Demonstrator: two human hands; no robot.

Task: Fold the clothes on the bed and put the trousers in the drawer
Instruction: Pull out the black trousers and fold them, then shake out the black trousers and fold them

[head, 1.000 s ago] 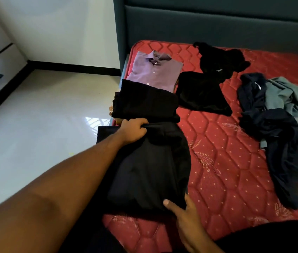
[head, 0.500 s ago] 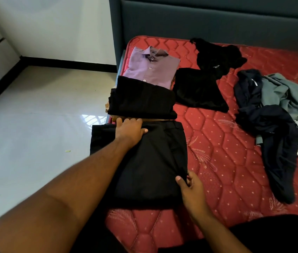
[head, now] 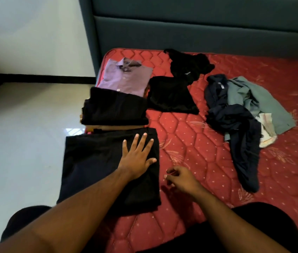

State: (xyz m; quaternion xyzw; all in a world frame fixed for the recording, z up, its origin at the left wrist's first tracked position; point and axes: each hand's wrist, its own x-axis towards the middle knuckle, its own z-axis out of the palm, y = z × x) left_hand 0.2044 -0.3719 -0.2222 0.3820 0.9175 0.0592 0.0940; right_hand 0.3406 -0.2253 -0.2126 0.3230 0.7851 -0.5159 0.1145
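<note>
Folded black trousers (head: pixel 93 167) lie at the left edge of the red mattress (head: pixel 199 161), partly hanging over the side. My left hand (head: pixel 137 156) presses flat on their right half, fingers spread. My right hand (head: pixel 181 178) hovers just right of the trousers above the mattress, fingers loosely curled and holding nothing. Behind the trousers lies another folded black garment (head: pixel 115 108), then a folded purple shirt (head: pixel 126 75). A folded black piece (head: pixel 172 95) and a crumpled black one (head: pixel 188 64) sit further right.
An unfolded heap of navy (head: pixel 239 134), grey-green (head: pixel 257 99) and white clothes lies on the right of the mattress. A dark teal headboard (head: pixel 199 24) stands behind. Glossy white floor (head: pixel 25 134) runs along the left. No drawer is in view.
My left hand slid from the trousers' far left corner to lie flat on their right half. My right hand let go of the near right edge and lifted off. The view shifted right.
</note>
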